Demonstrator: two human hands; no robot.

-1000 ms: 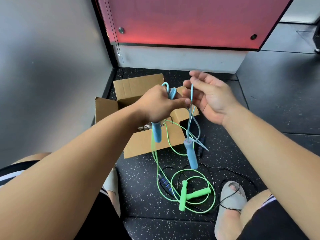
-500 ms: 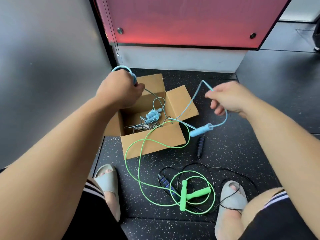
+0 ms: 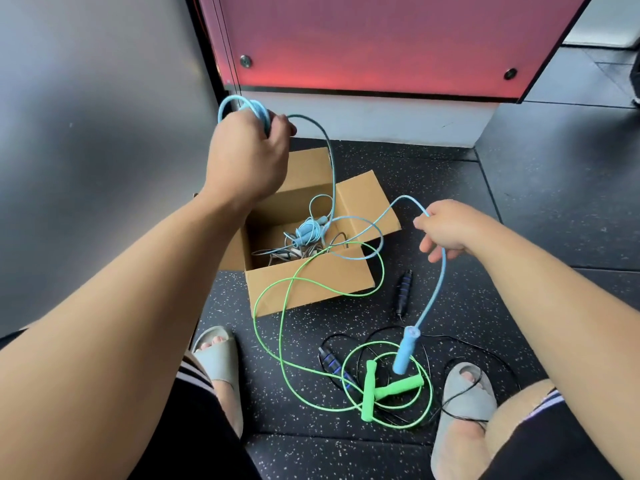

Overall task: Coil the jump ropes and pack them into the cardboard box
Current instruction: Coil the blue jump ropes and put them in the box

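Note:
My left hand [image 3: 247, 157] grips coiled loops of a light blue jump rope [image 3: 332, 174] up and to the left of the open cardboard box [image 3: 311, 285]. My right hand [image 3: 446, 228] pinches the same rope farther along, right of the box. Its blue handle [image 3: 406, 349] dangles below that hand, over the green rope. Inside the box lies another coiled blue rope [image 3: 306, 232] with some grey cord. A green jump rope [image 3: 381, 386] sprawls on the floor, one loop lying over the box front. A black rope with blue-ringed handles [image 3: 403, 292] lies beside it.
The floor is dark speckled rubber [image 3: 450, 174]. A grey wall [image 3: 86, 133] stands close on the left and a red panel [image 3: 381, 39] at the back. My two feet in grey slides [image 3: 218, 355] flank the ropes; thin black cord runs over the right one [image 3: 464, 403].
My left hand rose up and left with the coil. My right hand dropped and moved right along the rope, and the blue handle swung down from beside the box to hang over the green rope.

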